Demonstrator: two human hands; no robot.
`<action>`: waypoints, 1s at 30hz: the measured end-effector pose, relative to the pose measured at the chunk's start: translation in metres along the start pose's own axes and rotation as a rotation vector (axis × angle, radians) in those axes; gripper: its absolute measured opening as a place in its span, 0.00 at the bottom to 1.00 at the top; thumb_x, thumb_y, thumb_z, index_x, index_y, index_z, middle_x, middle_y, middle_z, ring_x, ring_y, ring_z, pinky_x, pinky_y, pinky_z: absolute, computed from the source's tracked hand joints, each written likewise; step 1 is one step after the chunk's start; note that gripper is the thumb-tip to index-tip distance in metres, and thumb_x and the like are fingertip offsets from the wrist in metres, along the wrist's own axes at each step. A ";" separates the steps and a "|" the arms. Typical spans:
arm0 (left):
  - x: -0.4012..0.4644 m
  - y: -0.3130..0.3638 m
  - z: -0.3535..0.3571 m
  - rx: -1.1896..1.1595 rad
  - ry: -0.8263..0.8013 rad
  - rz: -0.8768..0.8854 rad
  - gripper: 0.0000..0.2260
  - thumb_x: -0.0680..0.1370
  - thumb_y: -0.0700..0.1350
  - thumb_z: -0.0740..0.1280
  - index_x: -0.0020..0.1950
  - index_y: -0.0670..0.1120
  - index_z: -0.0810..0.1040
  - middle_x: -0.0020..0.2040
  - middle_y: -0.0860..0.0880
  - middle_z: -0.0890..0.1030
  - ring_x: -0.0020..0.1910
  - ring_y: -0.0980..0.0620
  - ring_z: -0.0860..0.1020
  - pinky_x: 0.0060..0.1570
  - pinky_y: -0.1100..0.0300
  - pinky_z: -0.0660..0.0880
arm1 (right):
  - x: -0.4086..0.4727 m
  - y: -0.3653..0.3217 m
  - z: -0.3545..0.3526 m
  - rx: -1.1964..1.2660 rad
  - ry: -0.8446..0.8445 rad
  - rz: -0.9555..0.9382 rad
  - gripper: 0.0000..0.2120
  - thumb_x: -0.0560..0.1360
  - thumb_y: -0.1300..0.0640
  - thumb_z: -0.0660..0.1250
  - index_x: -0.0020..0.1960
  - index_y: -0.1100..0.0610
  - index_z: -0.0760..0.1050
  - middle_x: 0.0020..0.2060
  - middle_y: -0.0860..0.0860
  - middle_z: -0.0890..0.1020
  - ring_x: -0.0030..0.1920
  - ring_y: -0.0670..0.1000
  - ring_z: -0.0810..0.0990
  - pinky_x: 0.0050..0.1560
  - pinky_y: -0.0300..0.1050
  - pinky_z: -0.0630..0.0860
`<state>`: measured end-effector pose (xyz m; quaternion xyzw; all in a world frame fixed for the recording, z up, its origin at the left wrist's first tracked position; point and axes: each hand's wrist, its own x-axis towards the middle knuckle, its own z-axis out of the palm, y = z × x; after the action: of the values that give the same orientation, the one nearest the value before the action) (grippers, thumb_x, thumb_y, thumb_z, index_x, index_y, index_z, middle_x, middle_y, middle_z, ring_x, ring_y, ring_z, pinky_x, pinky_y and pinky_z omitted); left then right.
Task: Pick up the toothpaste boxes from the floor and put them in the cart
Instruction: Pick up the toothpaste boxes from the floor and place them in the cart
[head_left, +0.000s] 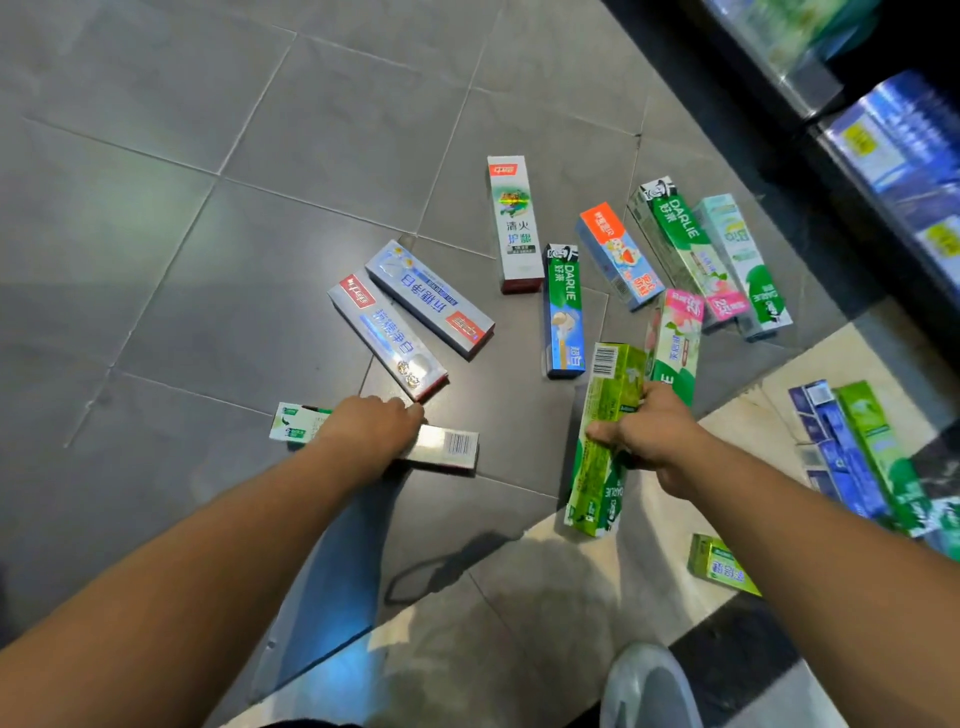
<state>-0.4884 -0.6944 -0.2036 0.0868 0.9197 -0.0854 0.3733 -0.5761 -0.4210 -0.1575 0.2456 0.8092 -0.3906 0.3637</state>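
Several toothpaste boxes lie scattered on the grey tiled floor. My right hand (647, 431) grips a lime-green Darlie box (602, 415) around its middle, lifted slightly above the floor. My left hand (371, 428) lies over a silver box with a barcode (447, 447) that rests flat on the floor, fingers curled round its far edge. Just beyond are two silver-and-red boxes (410, 317), a white upright-printed box (514, 223), a green-blue Darlie box (563, 312), an orange-topped one (618, 254) and pink-green ones (675, 338). No cart is visible.
A dark shop shelf (852, 104) with stocked goods runs along the right edge. More boxes, blue (836, 457) and green (719, 564), lie at the lower right on a paler tile band. My grey shoe (649, 686) shows at the bottom.
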 end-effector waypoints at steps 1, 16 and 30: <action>0.000 -0.002 0.000 -0.044 0.000 -0.015 0.24 0.77 0.44 0.69 0.71 0.49 0.65 0.60 0.46 0.77 0.56 0.46 0.78 0.51 0.51 0.77 | 0.001 0.000 0.002 -0.012 -0.003 -0.004 0.22 0.70 0.68 0.75 0.58 0.58 0.71 0.50 0.56 0.82 0.46 0.55 0.81 0.37 0.46 0.76; -0.075 -0.057 -0.101 -1.779 0.155 -0.260 0.21 0.68 0.43 0.78 0.60 0.43 0.78 0.51 0.46 0.86 0.47 0.46 0.86 0.48 0.49 0.81 | -0.083 -0.076 -0.015 0.102 -0.116 -0.217 0.36 0.67 0.68 0.77 0.69 0.51 0.68 0.47 0.52 0.84 0.48 0.53 0.84 0.57 0.59 0.80; -0.382 -0.079 -0.368 -1.684 0.164 -0.244 0.20 0.68 0.42 0.79 0.58 0.44 0.79 0.49 0.47 0.86 0.47 0.46 0.86 0.54 0.43 0.80 | -0.386 -0.229 -0.176 0.159 -0.105 -0.349 0.18 0.69 0.69 0.76 0.48 0.50 0.75 0.41 0.47 0.83 0.43 0.48 0.83 0.53 0.52 0.80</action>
<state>-0.4837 -0.7256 0.3315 -0.3133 0.7035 0.5935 0.2338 -0.5646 -0.4532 0.3231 0.1087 0.7859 -0.5228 0.3117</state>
